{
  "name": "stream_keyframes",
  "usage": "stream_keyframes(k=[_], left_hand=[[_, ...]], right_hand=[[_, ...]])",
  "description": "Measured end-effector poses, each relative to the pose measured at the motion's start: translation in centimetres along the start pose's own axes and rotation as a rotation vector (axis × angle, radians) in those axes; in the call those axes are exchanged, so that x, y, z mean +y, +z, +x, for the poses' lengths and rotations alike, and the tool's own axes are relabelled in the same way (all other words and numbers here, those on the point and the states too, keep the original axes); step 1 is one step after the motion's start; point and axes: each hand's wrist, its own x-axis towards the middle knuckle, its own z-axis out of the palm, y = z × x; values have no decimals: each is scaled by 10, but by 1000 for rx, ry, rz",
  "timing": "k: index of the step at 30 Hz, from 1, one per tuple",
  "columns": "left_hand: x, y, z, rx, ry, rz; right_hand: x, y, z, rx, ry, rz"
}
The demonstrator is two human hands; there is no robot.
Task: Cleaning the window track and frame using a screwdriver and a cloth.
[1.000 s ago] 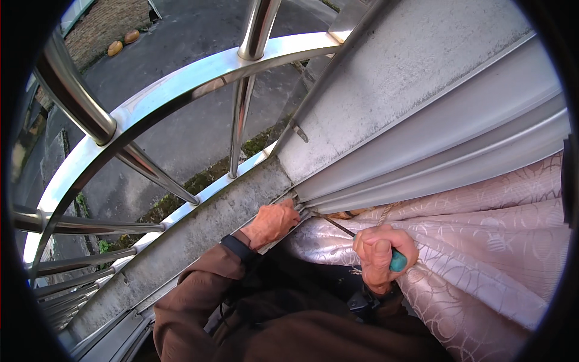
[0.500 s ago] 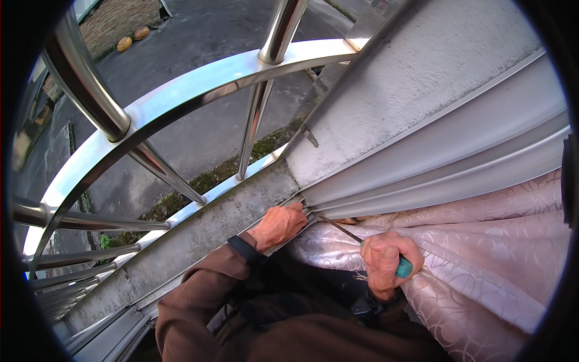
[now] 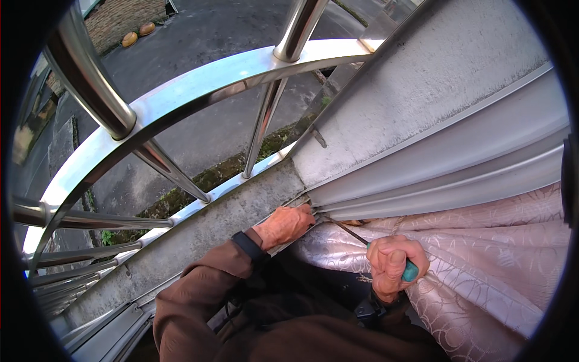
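My right hand (image 3: 391,260) is wrapped round the green handle of a screwdriver (image 3: 410,271). Its thin dark shaft slants up and left, and the tip reaches the lower corner of the grey metal window frame (image 3: 440,160). At that same corner lies my left hand (image 3: 284,226), its fingers curled down against the frame's bottom track. Whatever those fingertips grip, if anything, is hidden beneath them. A pale pink patterned curtain (image 3: 482,256) hangs in folds just behind and below my right hand.
Outside the concrete sill (image 3: 241,202) stands a shiny steel railing (image 3: 181,87) with round bars. Far below is dark paving (image 3: 199,36) with mossy edges. A rough grey wall (image 3: 422,78) rises beside the window frame. A bit of string (image 3: 398,223) hangs by the curtain.
The whole view has shifted slightly, so the scene sits a little further right. Both hands keep their places at the frame corner, and the screwdriver stays in my right hand.
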Motion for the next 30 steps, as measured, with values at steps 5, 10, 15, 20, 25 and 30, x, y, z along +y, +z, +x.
stream_keyframes(k=[5, 10, 15, 20, 25, 30], left_hand=[[-5, -8, 2, -66, 47, -20], [-6, -8, 4, -24, 90, 15], [-3, -8, 3, 0, 54, -2], [-2, -3, 3, 37, 46, 6], [-3, 1, 9, 45, 43, 52], [-5, -9, 17, 98, -12, 66]], right_hand=[[-2, 2, 2, 1, -4, 9], [-1, 4, 3, 3, -5, 6], [0, 4, 3, -7, -5, 2], [2, 5, 4, 3, -15, 7], [3, 7, 3, 30, -24, 24], [3, 7, 4, 35, -21, 40]])
